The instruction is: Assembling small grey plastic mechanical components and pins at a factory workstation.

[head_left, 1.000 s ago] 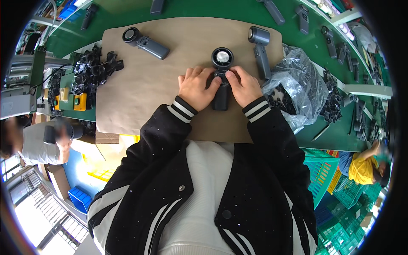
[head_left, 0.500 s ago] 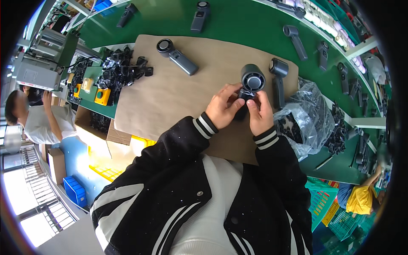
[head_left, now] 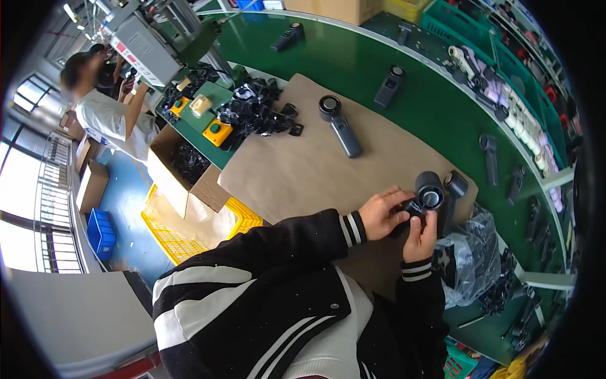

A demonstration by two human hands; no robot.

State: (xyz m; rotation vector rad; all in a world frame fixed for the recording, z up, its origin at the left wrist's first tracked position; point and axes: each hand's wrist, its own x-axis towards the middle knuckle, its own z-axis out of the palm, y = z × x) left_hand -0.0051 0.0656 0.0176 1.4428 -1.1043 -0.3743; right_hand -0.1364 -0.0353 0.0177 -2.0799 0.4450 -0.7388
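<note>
A dark grey handheld fan (head_left: 429, 187) is held in front of me, its round head raised and its handle mostly hidden by my fingers. My left hand (head_left: 382, 215) grips it from the left, near a glossy black piece at the neck. From the right, my right hand (head_left: 421, 237) pinches the same area with thumb and fingers. Just right of it lies a second grey fan (head_left: 450, 205) on the brown paper (head_left: 278, 170). A third fan (head_left: 344, 136) rests farther away on the paper.
A pile of glossy black pieces (head_left: 252, 107) lies by yellow button boxes (head_left: 217, 132) and a press (head_left: 145, 54) at left. A clear plastic bag (head_left: 476, 252) sits at right. More fans (head_left: 389, 87) stand along the green belt (head_left: 341, 57). A person (head_left: 113, 110) works at far left.
My view has swung left, so the bench appears shifted right and tilted. Both hands still hold the fan, and its head now leans more to the right.
</note>
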